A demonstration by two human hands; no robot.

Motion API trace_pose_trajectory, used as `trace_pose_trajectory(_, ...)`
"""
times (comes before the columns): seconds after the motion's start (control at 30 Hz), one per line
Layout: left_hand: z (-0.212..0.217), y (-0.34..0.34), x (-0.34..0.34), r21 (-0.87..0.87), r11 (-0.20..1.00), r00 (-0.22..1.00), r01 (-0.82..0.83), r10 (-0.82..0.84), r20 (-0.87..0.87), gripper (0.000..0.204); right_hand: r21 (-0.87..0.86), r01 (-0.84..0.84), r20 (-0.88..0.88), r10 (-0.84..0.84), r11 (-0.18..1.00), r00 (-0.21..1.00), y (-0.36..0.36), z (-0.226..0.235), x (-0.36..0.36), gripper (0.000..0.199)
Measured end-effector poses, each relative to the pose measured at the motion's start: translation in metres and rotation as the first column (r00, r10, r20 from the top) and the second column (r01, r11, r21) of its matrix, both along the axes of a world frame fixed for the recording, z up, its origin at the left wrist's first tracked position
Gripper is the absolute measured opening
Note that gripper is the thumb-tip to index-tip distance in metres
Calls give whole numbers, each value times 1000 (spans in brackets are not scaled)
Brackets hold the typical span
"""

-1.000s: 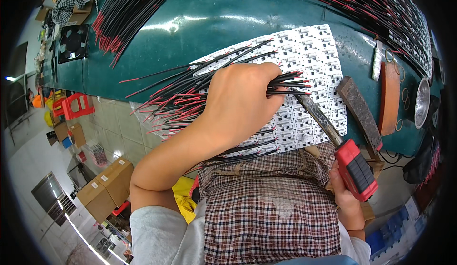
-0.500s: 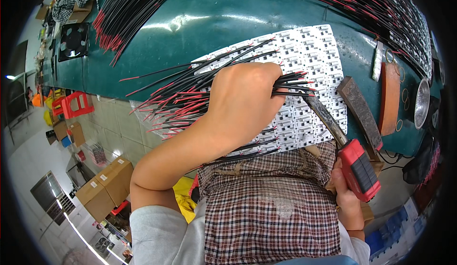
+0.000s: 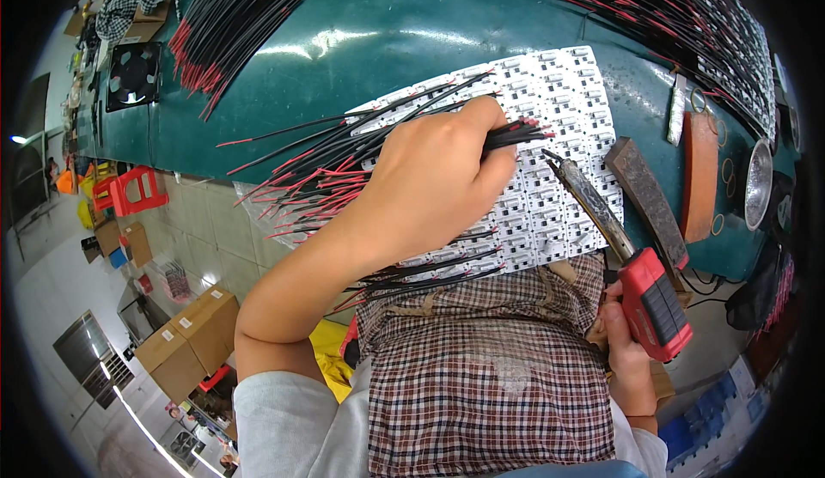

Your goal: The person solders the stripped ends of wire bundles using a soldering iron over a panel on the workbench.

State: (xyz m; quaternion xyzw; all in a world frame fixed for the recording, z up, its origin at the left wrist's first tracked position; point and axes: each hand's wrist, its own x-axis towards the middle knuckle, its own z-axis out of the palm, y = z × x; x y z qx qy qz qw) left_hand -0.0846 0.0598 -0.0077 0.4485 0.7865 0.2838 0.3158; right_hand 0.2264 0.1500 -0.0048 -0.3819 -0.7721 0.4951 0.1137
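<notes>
My left hand (image 3: 434, 177) grips a bundle of thin black and red wires (image 3: 309, 177) and presses them onto a white panel of small circuit boards (image 3: 550, 109) on the dark green table (image 3: 387, 40). The wire tips stick out past my fingers to the right. My right hand (image 3: 623, 353) holds a red-handled soldering iron (image 3: 636, 280) near the table's front edge. Its long dark tip (image 3: 563, 167) rests on the white panel, just right of the wire ends.
More bundles of black and red wires (image 3: 228, 27) lie at the table's far left and far right (image 3: 662, 14). A brown block (image 3: 646, 199), an orange-brown strip (image 3: 698, 173) and a round metal dish (image 3: 758, 182) sit at the right. Cardboard boxes (image 3: 185, 340) and a red stool (image 3: 129, 193) stand on the floor.
My left hand has shifted slightly right along the panel with the wires. The soldering iron has tilted a little, its tip staying near the wire ends.
</notes>
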Motion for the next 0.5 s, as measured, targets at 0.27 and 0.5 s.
trace_pose_trajectory(0.27, 9, 2, -5, -33, 998, 998, -46, 47, 33, 19, 9, 93, 6, -93, 996, 996, -7, 0, 7, 23)
trace_pose_trajectory(0.5, 14, -5, 2, 236, 965, 991, -116, 128, -33, 21, 17, 100, 40, -101, 995, 994, -7, 2, 10, 23)
